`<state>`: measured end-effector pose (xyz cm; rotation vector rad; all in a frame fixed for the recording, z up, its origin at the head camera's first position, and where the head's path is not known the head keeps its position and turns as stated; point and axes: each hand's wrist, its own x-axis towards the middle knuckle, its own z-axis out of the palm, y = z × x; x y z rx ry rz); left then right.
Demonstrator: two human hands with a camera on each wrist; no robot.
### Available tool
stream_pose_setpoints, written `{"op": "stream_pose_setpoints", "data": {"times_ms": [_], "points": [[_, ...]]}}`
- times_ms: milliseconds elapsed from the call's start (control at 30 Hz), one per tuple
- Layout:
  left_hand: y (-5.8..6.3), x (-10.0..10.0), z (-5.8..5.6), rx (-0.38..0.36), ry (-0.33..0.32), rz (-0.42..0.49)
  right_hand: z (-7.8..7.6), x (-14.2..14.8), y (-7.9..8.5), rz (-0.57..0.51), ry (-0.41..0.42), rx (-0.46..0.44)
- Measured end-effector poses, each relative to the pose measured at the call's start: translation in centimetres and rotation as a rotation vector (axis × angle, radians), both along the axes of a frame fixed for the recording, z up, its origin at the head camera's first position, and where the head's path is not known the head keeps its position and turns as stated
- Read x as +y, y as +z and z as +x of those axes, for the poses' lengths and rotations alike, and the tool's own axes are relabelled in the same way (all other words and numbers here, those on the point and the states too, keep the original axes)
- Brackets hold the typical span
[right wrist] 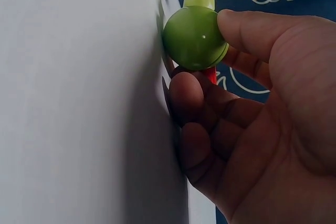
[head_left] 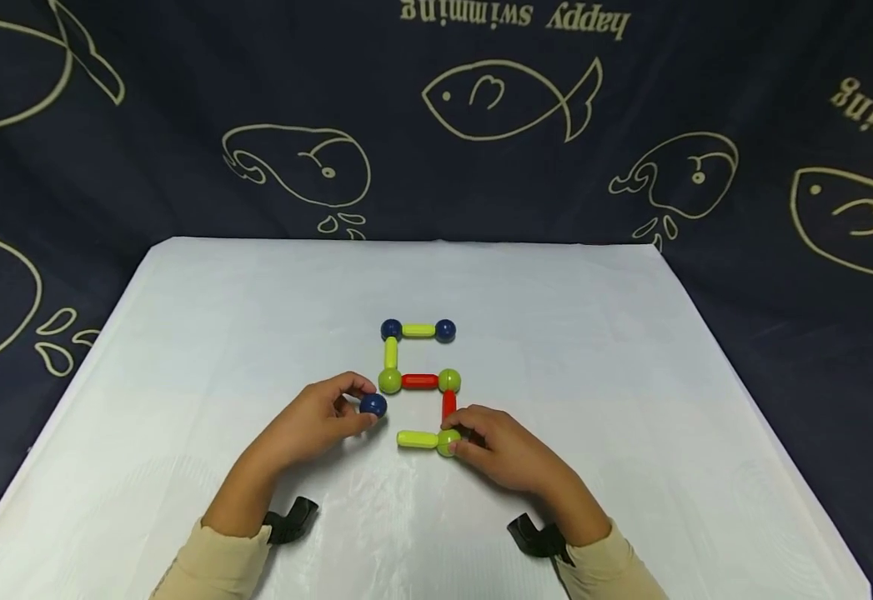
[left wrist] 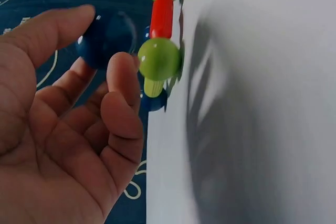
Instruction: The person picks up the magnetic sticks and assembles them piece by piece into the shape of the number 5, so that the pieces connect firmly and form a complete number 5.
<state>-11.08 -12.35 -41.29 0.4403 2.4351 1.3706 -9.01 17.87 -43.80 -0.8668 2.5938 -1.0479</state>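
Between thumb and fingers, my left hand [head_left: 319, 421] pinches a dark blue ball [head_left: 373, 406], left of a flat figure of balls and rods. My right hand [head_left: 507, 450] holds the green ball [right wrist: 193, 38] at the figure's lower right corner, thumb against its side. From that ball a yellow-green rod [head_left: 417, 439] points left, its far end bare. A red rod [head_left: 449, 405] runs up to another green ball [head_left: 449, 381]. A second red rod [head_left: 419, 382] joins this one to a green ball [head_left: 389, 381] on the left.
The upper part of the figure has two yellow-green rods [head_left: 418, 331] and two blue balls [head_left: 445, 331]. Everything lies on a white-covered table [head_left: 556, 333]. Behind it hangs a dark cloth [head_left: 481, 192] with fish drawings. Black wrist straps [head_left: 292, 521] show at both sleeves.
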Motion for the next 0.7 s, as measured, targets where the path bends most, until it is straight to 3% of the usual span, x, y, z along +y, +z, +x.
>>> {"op": "stream_pose_setpoints", "data": {"times_ms": [233, 533, 700], "points": [[-1.0, 0.9, 1.3, 0.045, -0.058, -0.059, -0.2, 0.3, -0.2, 0.0, 0.004, 0.018], [-2.2, 1.3, 1.9, 0.071, -0.094, -0.065, 0.1, 0.6, -0.3, -0.006, 0.007, 0.034], [-2.3, 1.6, 2.1, 0.108, -0.101, -0.076, 0.1, 0.7, -0.2, -0.004, -0.001, 0.038]]}}
